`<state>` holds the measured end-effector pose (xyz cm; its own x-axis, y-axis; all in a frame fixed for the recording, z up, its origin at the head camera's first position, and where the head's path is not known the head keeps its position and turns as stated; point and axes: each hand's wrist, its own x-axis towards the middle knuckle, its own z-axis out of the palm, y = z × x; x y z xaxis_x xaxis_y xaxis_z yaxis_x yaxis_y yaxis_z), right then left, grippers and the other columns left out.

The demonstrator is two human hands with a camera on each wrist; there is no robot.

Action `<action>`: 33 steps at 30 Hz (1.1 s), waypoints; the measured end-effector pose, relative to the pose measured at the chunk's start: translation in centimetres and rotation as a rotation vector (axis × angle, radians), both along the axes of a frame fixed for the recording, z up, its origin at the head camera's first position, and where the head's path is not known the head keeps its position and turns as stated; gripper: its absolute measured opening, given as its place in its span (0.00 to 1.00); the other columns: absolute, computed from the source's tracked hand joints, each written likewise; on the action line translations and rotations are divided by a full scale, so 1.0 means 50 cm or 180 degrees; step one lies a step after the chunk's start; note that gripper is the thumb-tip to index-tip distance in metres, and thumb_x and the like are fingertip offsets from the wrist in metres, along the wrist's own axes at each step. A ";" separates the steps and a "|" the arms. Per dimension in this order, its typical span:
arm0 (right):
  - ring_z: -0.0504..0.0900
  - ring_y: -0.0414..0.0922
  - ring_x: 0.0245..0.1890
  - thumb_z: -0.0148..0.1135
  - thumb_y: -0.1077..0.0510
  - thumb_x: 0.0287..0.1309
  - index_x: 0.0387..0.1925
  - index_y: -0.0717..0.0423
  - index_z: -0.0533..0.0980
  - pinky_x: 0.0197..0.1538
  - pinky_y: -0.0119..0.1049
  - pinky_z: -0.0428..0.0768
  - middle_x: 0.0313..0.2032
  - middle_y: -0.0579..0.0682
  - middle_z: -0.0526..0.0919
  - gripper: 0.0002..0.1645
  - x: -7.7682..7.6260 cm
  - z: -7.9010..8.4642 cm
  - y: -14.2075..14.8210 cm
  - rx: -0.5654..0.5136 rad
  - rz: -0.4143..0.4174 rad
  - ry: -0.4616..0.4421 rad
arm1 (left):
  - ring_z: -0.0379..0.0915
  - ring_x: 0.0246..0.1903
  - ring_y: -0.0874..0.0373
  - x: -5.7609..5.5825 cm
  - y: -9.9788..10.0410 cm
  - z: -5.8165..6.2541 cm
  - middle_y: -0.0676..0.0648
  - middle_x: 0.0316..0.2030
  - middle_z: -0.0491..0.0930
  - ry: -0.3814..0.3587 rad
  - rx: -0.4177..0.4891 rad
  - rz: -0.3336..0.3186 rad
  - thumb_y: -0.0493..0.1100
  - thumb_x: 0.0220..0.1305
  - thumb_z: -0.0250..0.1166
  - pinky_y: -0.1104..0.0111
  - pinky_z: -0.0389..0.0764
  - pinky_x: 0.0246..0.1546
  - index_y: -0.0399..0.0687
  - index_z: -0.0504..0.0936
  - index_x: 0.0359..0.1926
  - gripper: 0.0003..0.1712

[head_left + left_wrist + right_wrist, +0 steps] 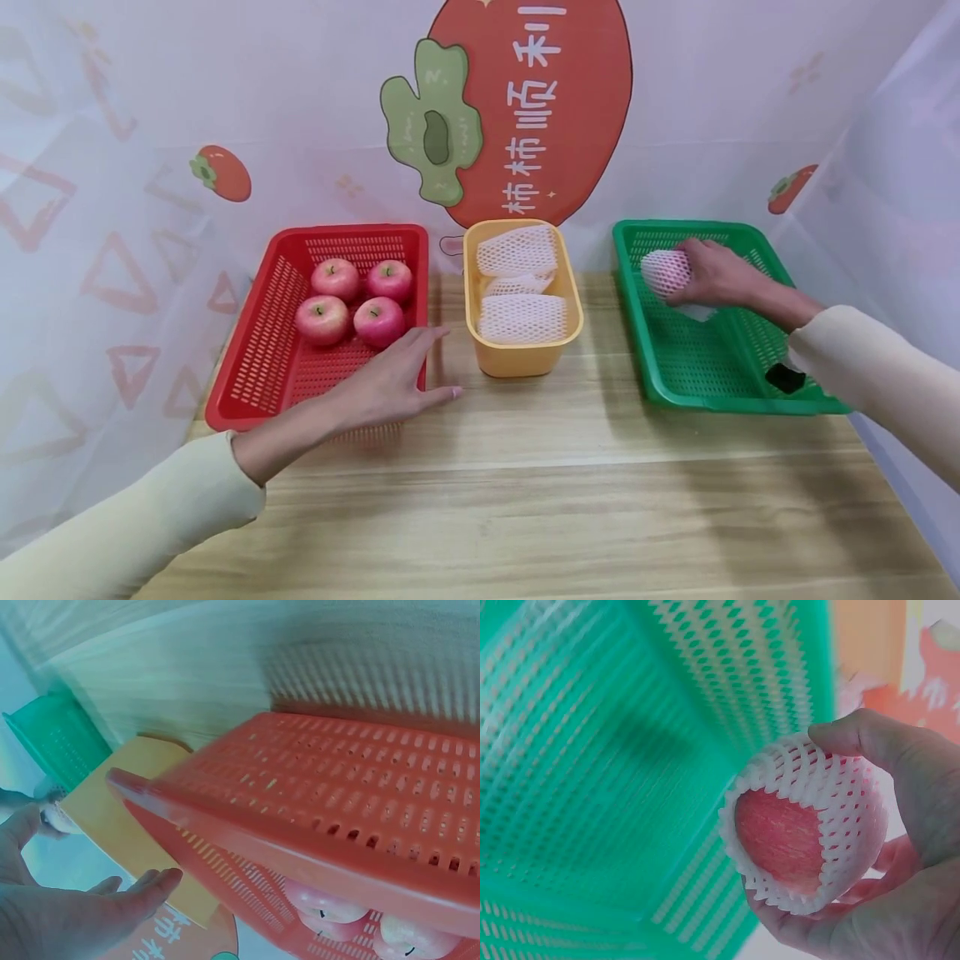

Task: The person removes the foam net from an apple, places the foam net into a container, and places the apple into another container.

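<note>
Wooden table carries three containers in a row before a printed backdrop. Largest are the red basket on the left, with four bare apples clustered toward its back, and the green basket on the right. Between them stands the smaller yellow bin, filled with white foam nets. Over the far left part of the green basket, the right hand has its fingers and thumb curled round a wrapped apple, whose red skin shows through the open end of its foam sleeve. The left hand lies spread and flat, fingers straight and holding nothing, at the red basket's near right corner, just beside the yellow bin.
</note>
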<state>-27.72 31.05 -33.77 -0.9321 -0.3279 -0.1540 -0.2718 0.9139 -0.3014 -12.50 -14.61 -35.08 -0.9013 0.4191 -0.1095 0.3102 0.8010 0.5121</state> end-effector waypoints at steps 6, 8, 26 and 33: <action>0.72 0.60 0.48 0.76 0.49 0.46 0.64 0.64 0.60 0.42 0.55 0.81 0.54 0.65 0.70 0.50 0.049 0.040 -0.047 -0.0098 0.0048 0.0106 | 0.63 0.63 0.56 0.010 0.006 -0.003 0.50 0.65 0.64 -0.0078 0.0007 -0.0019 0.64 0.55 0.68 0.54 0.74 0.60 0.57 0.57 0.73 0.49; 0.71 0.60 0.49 0.77 0.51 0.45 0.64 0.63 0.61 0.44 0.56 0.81 0.54 0.65 0.70 0.50 0.067 0.050 -0.060 -0.0150 0.0093 0.0161 | 0.63 0.64 0.56 0.013 0.009 -0.004 0.50 0.66 0.64 -0.0064 0.0032 -0.0052 0.64 0.56 0.68 0.54 0.73 0.61 0.56 0.57 0.73 0.49; 0.73 0.50 0.51 0.83 0.55 0.34 0.64 0.54 0.65 0.48 0.49 0.82 0.55 0.52 0.73 0.53 0.223 0.044 -0.172 -0.0610 0.0668 0.0227 | 0.69 0.59 0.60 0.060 0.046 -0.026 0.54 0.62 0.69 0.0054 0.0292 -0.0205 0.59 0.58 0.69 0.59 0.74 0.59 0.58 0.65 0.69 0.41; 0.73 0.44 0.51 0.83 0.52 0.34 0.64 0.48 0.65 0.50 0.44 0.81 0.55 0.45 0.72 0.54 0.270 0.020 -0.199 -0.0665 0.0935 0.0085 | 0.67 0.62 0.61 0.084 0.061 -0.048 0.55 0.63 0.69 0.0045 0.0383 -0.0302 0.57 0.60 0.68 0.61 0.72 0.62 0.56 0.65 0.68 0.38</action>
